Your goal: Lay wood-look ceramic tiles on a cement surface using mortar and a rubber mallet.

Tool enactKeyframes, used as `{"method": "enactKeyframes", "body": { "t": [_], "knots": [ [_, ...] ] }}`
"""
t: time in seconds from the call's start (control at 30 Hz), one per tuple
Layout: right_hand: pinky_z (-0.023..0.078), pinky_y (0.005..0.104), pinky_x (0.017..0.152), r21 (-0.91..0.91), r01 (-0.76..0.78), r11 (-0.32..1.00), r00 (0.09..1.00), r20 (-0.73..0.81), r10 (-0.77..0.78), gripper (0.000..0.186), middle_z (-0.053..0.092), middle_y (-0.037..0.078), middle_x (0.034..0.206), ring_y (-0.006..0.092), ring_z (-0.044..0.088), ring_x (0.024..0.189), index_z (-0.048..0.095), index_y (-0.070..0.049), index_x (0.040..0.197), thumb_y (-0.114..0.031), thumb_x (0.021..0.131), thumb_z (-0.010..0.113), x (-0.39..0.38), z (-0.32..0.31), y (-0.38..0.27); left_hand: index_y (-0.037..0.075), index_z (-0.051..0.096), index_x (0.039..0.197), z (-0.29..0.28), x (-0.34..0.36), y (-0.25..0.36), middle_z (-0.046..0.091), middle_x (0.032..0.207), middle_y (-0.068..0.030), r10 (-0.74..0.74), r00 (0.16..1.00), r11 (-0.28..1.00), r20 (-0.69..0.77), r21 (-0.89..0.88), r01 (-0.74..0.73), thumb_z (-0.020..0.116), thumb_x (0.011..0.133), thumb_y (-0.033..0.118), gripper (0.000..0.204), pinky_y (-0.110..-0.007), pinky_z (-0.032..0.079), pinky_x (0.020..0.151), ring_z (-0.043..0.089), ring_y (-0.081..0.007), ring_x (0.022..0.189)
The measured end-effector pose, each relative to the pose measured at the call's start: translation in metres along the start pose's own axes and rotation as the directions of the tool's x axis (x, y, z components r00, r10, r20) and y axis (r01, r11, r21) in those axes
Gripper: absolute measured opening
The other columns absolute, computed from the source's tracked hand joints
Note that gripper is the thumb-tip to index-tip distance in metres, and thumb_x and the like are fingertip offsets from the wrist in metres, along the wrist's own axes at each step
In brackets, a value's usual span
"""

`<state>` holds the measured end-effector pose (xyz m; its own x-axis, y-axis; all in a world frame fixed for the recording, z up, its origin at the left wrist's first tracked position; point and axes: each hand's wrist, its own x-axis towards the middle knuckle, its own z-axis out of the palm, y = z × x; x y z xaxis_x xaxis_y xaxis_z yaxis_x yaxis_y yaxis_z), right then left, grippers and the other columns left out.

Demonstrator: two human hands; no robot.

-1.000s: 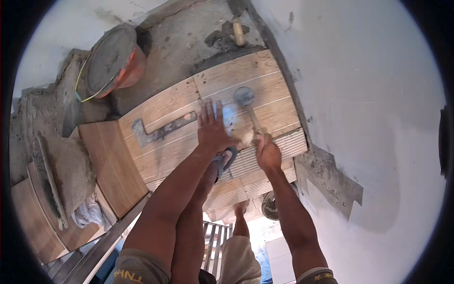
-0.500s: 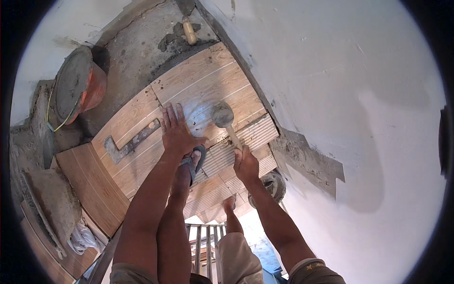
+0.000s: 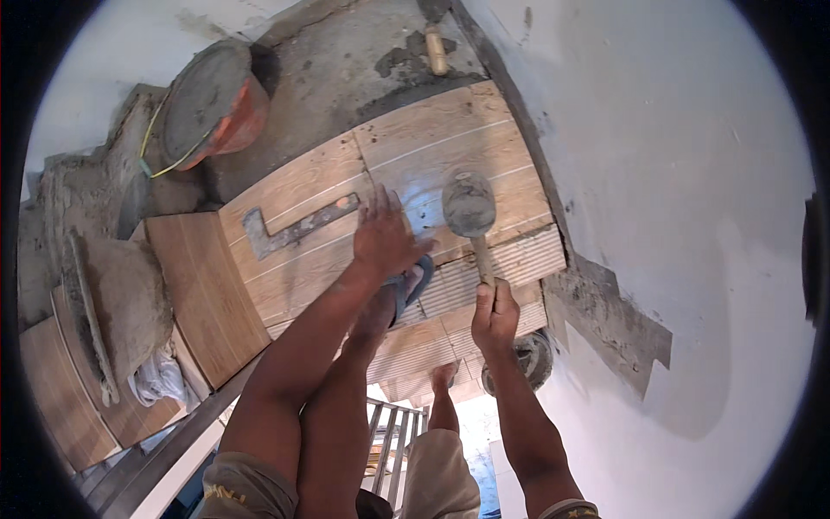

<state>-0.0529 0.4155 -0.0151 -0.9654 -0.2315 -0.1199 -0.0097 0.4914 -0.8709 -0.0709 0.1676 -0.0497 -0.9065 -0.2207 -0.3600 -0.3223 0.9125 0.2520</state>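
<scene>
My left hand (image 3: 380,238) lies with fingers stretched out over the wood-look tiles (image 3: 437,143), beside the end of a stained metal carpenter's square (image 3: 303,229). It holds nothing. In my right hand (image 3: 495,318) is the handle of a mallet with a round, grey-smeared head (image 3: 469,205). The head is over the tiles near the ribbed step edge (image 3: 501,259); a gap below it is suggested by its larger look. My sandalled left foot (image 3: 411,285) rests on the step just behind my left hand.
An orange bucket of grey mortar (image 3: 238,125) leans at the far left. A wooden-handled trowel (image 3: 436,52) lies on rough concrete at the back. A dusty sack-like thing (image 3: 130,294) is at left, a second container (image 3: 529,359) at right. White wall (image 3: 640,173) bounds the right; a metal railing (image 3: 393,441) is below.
The whole view has shifted, so the scene sits farther right. The mallet head looks larger and appears raised. My left hand stays spread at about the same place on the tiles.
</scene>
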Motion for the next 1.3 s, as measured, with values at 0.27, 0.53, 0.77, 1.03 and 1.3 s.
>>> {"method": "enactKeyframes", "body": {
  "t": [0.27, 0.53, 0.77, 1.03, 1.3],
  "knots": [
    [0.054, 0.0565, 0.072, -0.502, -0.067, 0.862, 0.947, 0.24, 0.214, 0.032, 0.069, 0.028, 0.09, 0.0491, 0.068, 0.084, 0.061, -0.003, 0.115, -0.032, 0.104, 0.054, 0.029, 0.043, 0.024, -0.017, 0.029, 0.153, 0.002, -0.02, 0.013, 0.022, 0.162, -0.0396, -0.043, 0.999, 0.991, 0.028, 0.132, 0.039, 0.054, 0.083, 0.084, 0.126, -0.058, 0.017, 0.125, 0.019, -0.0505, 0.154],
    [0.052, 0.0555, 0.071, -0.189, -0.038, 0.981, 0.988, 0.14, 0.065, 0.031, 0.068, 0.028, 0.085, 0.0499, 0.066, 0.082, 0.061, -0.003, 0.11, -0.033, 0.104, 0.056, 0.028, 0.042, 0.012, -0.012, 0.029, 0.155, 0.012, -0.027, -0.004, 0.023, 0.164, -0.035, -0.035, 0.999, 0.988, 0.024, 0.149, 0.032, 0.069, 0.078, 0.075, 0.122, -0.058, 0.022, 0.124, 0.021, -0.0466, 0.155],
    [0.036, 0.0252, 0.052, 0.172, -0.06, 0.983, 0.995, -0.069, 0.073, 0.031, 0.046, -0.003, 0.07, 0.0063, 0.041, 0.06, 0.053, -0.007, 0.095, -0.034, 0.11, 0.05, -0.072, -0.012, 0.042, -0.002, 0.022, 0.161, -0.001, -0.041, -0.014, 0.014, 0.171, -0.0228, 0.053, 0.998, 0.998, 0.045, -0.034, -0.051, 0.085, 0.067, 0.059, 0.129, -0.063, 0.018, 0.124, 0.013, -0.0408, 0.159],
    [0.033, 0.0243, 0.049, 0.479, -0.441, 0.759, 0.802, -0.169, 0.572, 0.044, 0.043, -0.004, 0.068, 0.0058, 0.04, 0.057, 0.053, -0.008, 0.089, -0.046, 0.11, 0.046, -0.129, -0.027, 0.081, 0.001, 0.015, 0.164, 0.006, -0.043, -0.005, 0.009, 0.172, -0.0219, -0.04, 0.992, 0.999, 0.118, 0.002, 0.04, 0.09, 0.063, 0.055, 0.137, -0.061, 0.013, 0.126, 0.009, -0.0407, 0.159],
    [0.032, 0.0229, 0.045, 0.59, -0.359, 0.723, 0.79, -0.222, 0.572, 0.043, 0.043, -0.003, 0.067, 0.0057, 0.038, 0.053, 0.05, -0.009, 0.087, -0.044, 0.111, 0.045, -0.122, -0.005, 0.075, 0.0, 0.013, 0.164, 0.047, -0.076, 0.052, 0.009, 0.172, -0.0207, 0.401, 0.909, 0.914, 0.115, -0.125, -0.387, 0.081, 0.071, 0.065, 0.132, -0.062, 0.007, 0.126, 0.007, -0.0388, 0.16]
  ]
}}
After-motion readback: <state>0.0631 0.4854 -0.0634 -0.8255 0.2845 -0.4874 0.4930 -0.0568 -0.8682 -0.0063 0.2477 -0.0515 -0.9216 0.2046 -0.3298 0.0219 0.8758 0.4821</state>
